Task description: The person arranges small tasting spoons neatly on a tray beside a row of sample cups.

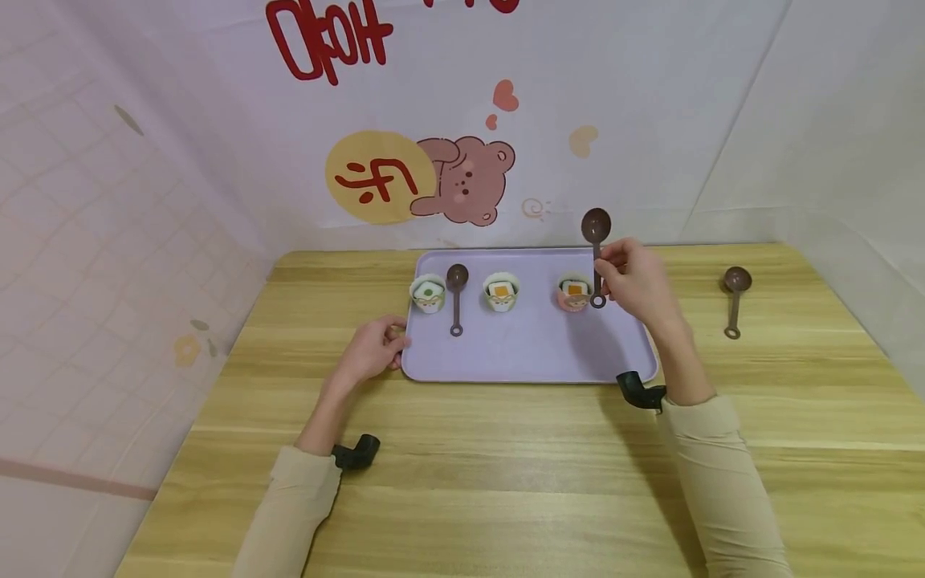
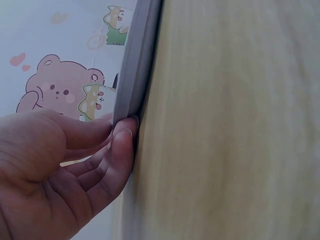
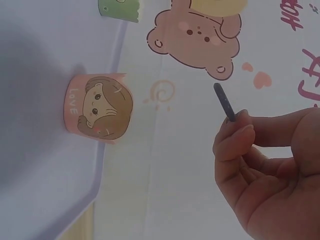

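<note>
A lilac tray (image 1: 520,380) lies on the wooden table. My left hand (image 1: 370,350) pinches its left rim between thumb and fingers, close up in the left wrist view, where the tray's edge (image 2: 134,60) runs upward from the fingertips. Over the tray's right part, my right hand (image 1: 637,282) holds a brown measuring spoon (image 1: 596,227) by its handle, bowl pointing away from me. Just left of that spoon stands a pink paper cup (image 1: 574,303) with white and orange contents. In the right wrist view only the handle tip (image 3: 224,102) shows beyond the fingers.
On the tray are a green-patterned cup (image 1: 429,307) at the left, another cup (image 1: 501,305) mid-tray and a brown measuring spoon (image 1: 457,301) between them. A third spoon (image 1: 734,301) lies on the table (image 1: 491,482) at right. A printed cloth wall (image 1: 621,177) stands behind.
</note>
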Demonstrator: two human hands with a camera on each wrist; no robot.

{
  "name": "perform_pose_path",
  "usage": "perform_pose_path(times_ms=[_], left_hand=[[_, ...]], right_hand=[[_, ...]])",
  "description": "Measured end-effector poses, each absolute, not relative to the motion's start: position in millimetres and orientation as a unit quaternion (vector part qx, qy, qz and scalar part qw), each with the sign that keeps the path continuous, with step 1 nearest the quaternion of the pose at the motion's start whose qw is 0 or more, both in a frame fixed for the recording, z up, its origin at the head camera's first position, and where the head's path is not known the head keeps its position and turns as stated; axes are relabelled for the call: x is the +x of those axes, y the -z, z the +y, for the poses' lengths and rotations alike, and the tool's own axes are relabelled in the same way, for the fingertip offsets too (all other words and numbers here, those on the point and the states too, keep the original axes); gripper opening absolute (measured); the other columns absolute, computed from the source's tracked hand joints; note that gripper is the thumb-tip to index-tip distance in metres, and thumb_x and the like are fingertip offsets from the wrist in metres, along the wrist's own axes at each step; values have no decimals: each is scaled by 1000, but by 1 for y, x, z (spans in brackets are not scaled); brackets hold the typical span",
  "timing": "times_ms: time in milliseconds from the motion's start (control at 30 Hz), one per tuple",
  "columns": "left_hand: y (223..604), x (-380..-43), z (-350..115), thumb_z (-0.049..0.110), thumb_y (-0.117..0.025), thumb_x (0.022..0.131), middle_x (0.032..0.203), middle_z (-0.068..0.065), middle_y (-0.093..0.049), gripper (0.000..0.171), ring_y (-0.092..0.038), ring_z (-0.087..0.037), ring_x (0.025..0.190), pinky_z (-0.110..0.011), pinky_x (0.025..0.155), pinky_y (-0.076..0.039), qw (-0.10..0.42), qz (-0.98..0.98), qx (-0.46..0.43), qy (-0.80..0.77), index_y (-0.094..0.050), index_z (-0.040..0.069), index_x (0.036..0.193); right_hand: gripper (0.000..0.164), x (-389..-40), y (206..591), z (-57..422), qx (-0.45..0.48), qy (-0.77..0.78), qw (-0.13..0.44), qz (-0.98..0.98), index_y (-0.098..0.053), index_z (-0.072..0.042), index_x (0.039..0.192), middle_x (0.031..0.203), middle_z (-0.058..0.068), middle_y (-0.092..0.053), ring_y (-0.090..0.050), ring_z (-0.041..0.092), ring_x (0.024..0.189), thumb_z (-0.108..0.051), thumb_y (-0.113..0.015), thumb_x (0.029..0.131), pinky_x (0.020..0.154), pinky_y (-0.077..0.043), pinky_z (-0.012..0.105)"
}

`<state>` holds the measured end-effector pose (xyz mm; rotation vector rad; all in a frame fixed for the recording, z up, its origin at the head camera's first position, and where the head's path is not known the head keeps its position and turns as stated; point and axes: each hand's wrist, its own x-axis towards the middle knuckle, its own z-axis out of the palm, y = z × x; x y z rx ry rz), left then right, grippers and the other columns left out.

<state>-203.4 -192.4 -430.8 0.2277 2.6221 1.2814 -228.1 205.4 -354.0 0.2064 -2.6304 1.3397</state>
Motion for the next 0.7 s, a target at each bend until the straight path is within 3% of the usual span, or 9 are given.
perform_pose_path(times_ms=[700], left_hand=[[434, -204, -192, 3, -63, 99, 82, -13, -64, 38, -62, -15, 58, -23, 53, -49, 102, 892, 79, -433, -54, -10, 134]], right_hand=[[19, -240, 367, 186, 48, -438, 70, -895, -56, 8, 111, 94, 23, -65, -60, 14, 63, -7, -57, 100, 54, -48, 19]])
